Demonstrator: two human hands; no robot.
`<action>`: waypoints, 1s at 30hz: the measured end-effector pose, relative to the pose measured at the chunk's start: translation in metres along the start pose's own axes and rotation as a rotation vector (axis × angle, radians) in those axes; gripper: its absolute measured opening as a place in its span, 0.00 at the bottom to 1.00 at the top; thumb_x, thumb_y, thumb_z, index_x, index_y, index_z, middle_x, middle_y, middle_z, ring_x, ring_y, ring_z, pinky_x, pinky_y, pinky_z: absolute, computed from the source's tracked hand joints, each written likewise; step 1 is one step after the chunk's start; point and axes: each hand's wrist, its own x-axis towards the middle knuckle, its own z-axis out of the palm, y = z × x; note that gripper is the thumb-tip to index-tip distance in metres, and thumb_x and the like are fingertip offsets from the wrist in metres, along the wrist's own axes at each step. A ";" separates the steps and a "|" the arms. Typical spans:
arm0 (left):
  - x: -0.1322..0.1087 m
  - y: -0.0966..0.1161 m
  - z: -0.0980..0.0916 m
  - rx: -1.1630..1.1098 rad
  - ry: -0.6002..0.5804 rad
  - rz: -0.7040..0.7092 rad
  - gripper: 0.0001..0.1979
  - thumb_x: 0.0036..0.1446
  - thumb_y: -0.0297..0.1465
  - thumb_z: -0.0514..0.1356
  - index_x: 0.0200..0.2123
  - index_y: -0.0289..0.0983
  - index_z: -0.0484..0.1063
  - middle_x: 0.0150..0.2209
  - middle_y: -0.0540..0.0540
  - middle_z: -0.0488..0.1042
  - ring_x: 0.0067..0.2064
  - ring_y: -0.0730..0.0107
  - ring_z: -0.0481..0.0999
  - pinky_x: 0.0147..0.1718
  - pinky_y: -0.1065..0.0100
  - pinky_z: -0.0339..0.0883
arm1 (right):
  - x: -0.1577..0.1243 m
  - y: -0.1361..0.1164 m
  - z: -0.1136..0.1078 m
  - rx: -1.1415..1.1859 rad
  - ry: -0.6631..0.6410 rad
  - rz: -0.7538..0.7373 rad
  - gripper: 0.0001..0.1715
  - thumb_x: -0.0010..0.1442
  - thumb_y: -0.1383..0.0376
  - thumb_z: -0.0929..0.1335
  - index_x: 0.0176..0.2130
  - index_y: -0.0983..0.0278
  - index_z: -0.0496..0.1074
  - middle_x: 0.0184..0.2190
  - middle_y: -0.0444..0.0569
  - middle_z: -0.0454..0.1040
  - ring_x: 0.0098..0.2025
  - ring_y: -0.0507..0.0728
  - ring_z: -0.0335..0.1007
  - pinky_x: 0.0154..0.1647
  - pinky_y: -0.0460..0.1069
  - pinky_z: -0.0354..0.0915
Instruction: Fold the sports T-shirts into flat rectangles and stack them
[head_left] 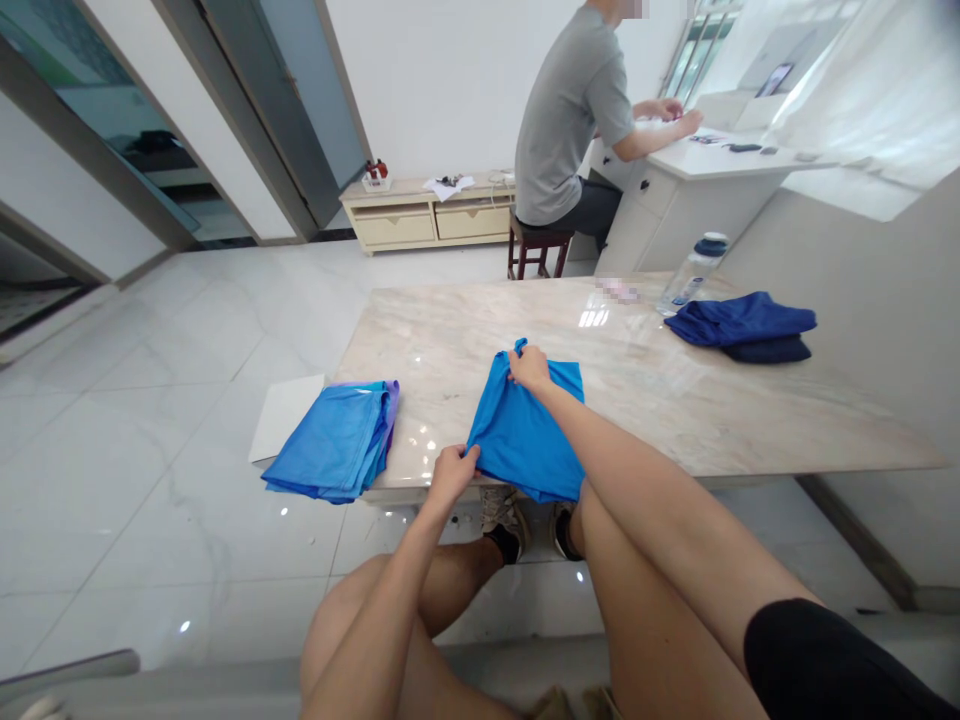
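A pale tiled floor (210,480) spreads under a long marble-topped table (450,320), at whose near side the person sits. Beyond it, another person (559,120) in a grey shirt sits on a dark stool (540,238) at a white desk (675,215), both hands over its top. A low cabinet (397,228) stands along the far wall.

The bright blue cloth (529,430) lies at the table's near edge, in front of the person, its lower border reaching slightly past that edge. At the table's left end, a stack of folded cloths (326,440), blue with a purple one showing, partly covers a white box (281,410). Toward the right, a dark blue cloth (739,322) lies in a loose heap, just beside a clear bottle (694,272) standing upright.

The left hand (452,472) is closed on the bright blue cloth's near left corner, thumb on top. The right hand (529,368) grips its far left part, where a small gathered tuft pokes up beyond the fingers.
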 end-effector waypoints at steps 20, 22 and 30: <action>0.001 0.027 -0.039 0.716 0.207 0.178 0.17 0.74 0.42 0.56 0.52 0.39 0.79 0.51 0.36 0.84 0.55 0.45 0.82 0.50 0.58 0.70 | -0.002 0.077 -0.080 -0.208 -0.077 0.070 0.09 0.66 0.64 0.73 0.34 0.66 0.82 0.27 0.55 0.83 0.35 0.62 0.84 0.41 0.50 0.76; 0.015 0.031 -0.038 0.697 0.198 0.242 0.18 0.73 0.41 0.57 0.56 0.38 0.77 0.54 0.36 0.83 0.57 0.48 0.81 0.53 0.59 0.71 | 0.000 0.085 -0.083 -0.178 -0.170 0.158 0.07 0.63 0.66 0.76 0.33 0.67 0.81 0.24 0.56 0.81 0.33 0.64 0.84 0.39 0.53 0.78; 0.078 0.071 -0.006 0.506 0.143 0.127 0.21 0.73 0.41 0.58 0.58 0.32 0.77 0.57 0.30 0.82 0.63 0.46 0.79 0.57 0.61 0.69 | -0.008 0.125 -0.097 -0.086 -0.407 0.413 0.21 0.60 0.55 0.82 0.34 0.69 0.78 0.26 0.61 0.83 0.33 0.66 0.87 0.28 0.47 0.71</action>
